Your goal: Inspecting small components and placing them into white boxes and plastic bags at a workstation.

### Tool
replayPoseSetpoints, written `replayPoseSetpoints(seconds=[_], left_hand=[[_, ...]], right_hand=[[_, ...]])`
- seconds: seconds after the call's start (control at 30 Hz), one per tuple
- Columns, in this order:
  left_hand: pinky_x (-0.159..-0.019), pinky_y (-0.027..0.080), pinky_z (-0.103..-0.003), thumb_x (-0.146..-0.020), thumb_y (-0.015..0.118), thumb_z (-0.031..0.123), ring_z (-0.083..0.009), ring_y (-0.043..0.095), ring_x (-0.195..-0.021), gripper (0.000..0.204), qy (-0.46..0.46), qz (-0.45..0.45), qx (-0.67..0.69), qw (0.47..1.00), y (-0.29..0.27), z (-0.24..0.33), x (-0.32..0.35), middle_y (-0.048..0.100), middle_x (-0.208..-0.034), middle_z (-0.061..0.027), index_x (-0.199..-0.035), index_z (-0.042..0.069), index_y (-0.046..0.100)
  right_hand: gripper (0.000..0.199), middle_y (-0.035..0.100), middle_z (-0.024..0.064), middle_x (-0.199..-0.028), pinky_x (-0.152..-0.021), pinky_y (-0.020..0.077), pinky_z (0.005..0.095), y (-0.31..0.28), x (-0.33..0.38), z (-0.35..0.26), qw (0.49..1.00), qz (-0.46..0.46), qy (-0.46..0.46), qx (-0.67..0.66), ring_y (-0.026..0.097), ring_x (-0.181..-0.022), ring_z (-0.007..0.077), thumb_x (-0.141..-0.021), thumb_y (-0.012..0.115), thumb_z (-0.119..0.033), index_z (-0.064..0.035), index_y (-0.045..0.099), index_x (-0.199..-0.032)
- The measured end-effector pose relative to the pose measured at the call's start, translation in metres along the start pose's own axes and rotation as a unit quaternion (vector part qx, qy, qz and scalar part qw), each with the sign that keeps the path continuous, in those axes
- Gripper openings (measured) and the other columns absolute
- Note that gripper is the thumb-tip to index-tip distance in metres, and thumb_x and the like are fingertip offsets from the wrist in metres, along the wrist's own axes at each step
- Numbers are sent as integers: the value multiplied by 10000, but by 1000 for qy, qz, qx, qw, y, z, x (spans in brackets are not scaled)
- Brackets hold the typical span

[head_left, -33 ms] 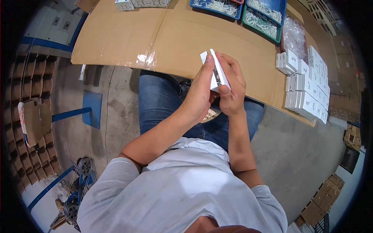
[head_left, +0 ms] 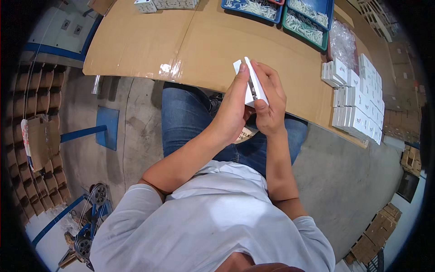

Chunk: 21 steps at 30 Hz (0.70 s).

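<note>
Cardboard-covered table (head_left: 149,43), grey concrete floor (head_left: 344,181)

Both hands hold a small box (head_left: 252,84) above the table (head_left: 149,45); stacked boxes (head_left: 358,99) lie right.

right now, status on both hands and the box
Left hand and right hand both gripping small white box. Held above cardboard-covered table. Nothing in the way.

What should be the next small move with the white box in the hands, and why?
Probably tuck the open flap shut. Both hands, left hand and right hand, hold the small white box above the cardboard-covered table, and its flap stands open; closed white boxes sit stacked at the right.
</note>
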<state>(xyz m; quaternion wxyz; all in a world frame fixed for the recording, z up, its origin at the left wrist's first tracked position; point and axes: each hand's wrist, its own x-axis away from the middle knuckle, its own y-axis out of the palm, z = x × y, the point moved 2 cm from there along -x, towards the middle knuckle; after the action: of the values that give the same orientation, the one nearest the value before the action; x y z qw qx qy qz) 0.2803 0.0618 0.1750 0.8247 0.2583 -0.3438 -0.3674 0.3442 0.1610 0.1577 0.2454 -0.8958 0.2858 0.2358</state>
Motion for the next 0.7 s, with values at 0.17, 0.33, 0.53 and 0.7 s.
replayPoseSetpoints(seconds=[0.17,0.33,0.53,0.7], left_hand=[[-819,551,-286,-1047,439,590,-137,644,-1043,616,15,-49,-47,998,-7,-6,-8,601,-1150,-32,-1417,97,435],[-842,586,-319,-1003,492,637,-219,659,-1100,727,77,-20,-219,973,-10,-3,-13,595,-1249,-96,-1460,83,379],[-829,591,-315,-995,409,707,-207,706,-984,747,-13,-32,-71,997,-17,16,-12,653,-1171,-143,-1389,76,469],[-866,608,-399,-979,369,751,-246,695,-1045,803,-17,-54,-82,995,-14,15,-12,643,-1202,-165,-1392,71,476]], right_hand=[[825,546,241,-1362,-1007,469,374,-3,0,5,998,0,50,-40,589,-1211,330,-1021,413,-645,55,521,-1445],[814,415,214,-1564,-1157,352,381,-9,2,11,977,-33,129,-164,419,-1441,330,-1019,459,-608,28,420,-1526],[852,408,194,-1592,-1176,336,414,-20,-6,-12,984,-91,101,-116,400,-1471,323,-806,838,-332,-36,471,-1516],[837,471,201,-1541,-1170,347,429,-17,-7,-15,989,-97,96,-65,442,-1440,330,-742,887,-325,-47,548,-1455]])
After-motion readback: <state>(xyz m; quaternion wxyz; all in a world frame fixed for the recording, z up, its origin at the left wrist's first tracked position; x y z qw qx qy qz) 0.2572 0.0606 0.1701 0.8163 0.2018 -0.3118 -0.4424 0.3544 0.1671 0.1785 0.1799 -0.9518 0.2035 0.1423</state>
